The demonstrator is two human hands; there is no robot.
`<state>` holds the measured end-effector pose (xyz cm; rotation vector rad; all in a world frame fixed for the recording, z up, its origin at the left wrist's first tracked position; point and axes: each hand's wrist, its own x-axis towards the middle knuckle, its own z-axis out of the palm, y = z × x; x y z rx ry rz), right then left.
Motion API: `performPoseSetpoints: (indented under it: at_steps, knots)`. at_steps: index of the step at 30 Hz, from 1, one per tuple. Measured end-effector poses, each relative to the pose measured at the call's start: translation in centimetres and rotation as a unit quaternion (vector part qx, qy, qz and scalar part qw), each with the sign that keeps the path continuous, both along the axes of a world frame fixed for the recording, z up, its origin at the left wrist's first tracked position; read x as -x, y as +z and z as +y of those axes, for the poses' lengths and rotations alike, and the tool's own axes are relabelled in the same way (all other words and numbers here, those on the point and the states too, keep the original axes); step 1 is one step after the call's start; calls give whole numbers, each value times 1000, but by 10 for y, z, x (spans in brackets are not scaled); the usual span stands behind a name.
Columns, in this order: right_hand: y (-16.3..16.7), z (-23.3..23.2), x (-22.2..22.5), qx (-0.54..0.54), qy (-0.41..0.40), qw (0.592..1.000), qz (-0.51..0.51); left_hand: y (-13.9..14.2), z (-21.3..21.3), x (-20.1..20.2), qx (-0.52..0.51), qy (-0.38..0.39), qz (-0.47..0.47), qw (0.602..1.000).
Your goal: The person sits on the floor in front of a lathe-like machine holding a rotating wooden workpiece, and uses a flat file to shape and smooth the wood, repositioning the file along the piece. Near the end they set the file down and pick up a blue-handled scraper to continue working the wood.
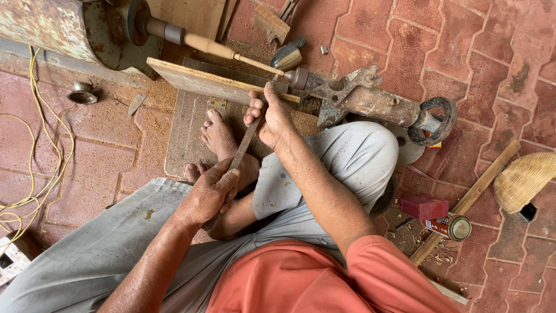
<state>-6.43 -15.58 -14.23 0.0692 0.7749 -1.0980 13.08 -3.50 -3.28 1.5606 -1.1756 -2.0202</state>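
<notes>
Both hands grasp one long metal chisel (245, 142): left hand (209, 191) clenched around its lower end, right hand (270, 119) pinching it nearer the tip (which is hidden behind the fingers). Just beyond the right fingertips lie the wooden board (202, 81) and the turned wooden spindle (223, 51).

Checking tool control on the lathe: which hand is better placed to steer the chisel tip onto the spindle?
Probably the right hand: it grips the chisel near its tip, against the wooden rest board, just below the turned spindle. The left hand holds the handle end, farther back by the lap.
</notes>
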Motion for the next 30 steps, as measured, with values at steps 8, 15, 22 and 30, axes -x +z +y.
performPoseSetpoints:
  at_steps: [8, 15, 22, 30]
  knots:
    - [-3, 0, 5, 14, 19, 1000, 4, -6, 11, 13, 2, 45, 40, 998]
    - [-9, -1, 8, 6, 36, 999, 12, -4, 20, 27, -36, 94, 65, 993]
    - [-8, -2, 16, 16, 65, 998, 21, 3, 27, 48, -73, 137, 106, 982]
    - [-4, -2, 21, 21, 87, 995, 44, 4, 36, 68, -67, 172, 99, 978]
